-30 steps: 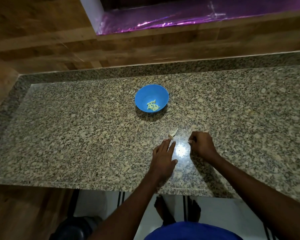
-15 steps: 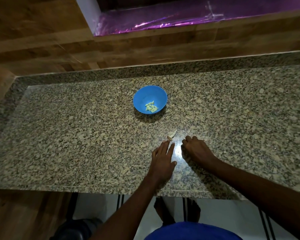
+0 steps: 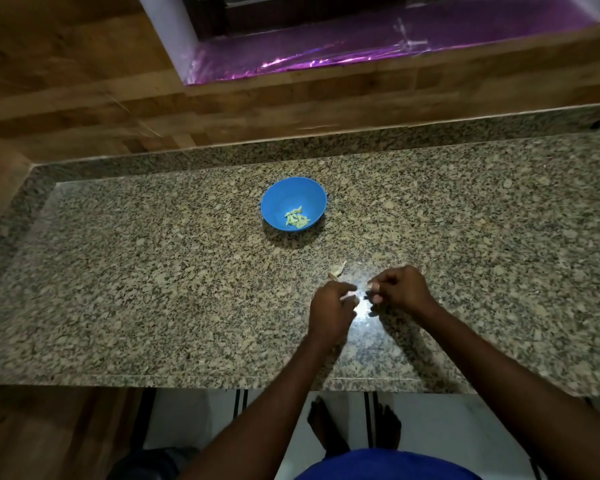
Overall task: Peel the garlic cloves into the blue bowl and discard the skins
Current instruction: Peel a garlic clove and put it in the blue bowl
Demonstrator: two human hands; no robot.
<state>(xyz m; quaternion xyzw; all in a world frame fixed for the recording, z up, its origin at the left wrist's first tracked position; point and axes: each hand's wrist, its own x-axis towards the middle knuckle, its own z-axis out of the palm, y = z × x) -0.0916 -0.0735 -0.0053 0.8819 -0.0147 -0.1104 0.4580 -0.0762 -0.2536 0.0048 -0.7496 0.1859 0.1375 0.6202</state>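
Both hands, left [image 3: 329, 306] and right [image 3: 397, 289], hover fingers curled, fingertips nearly meeting; any held thing unclear.

No readable text showing anywhere: no labels, brands, numbers or signs.
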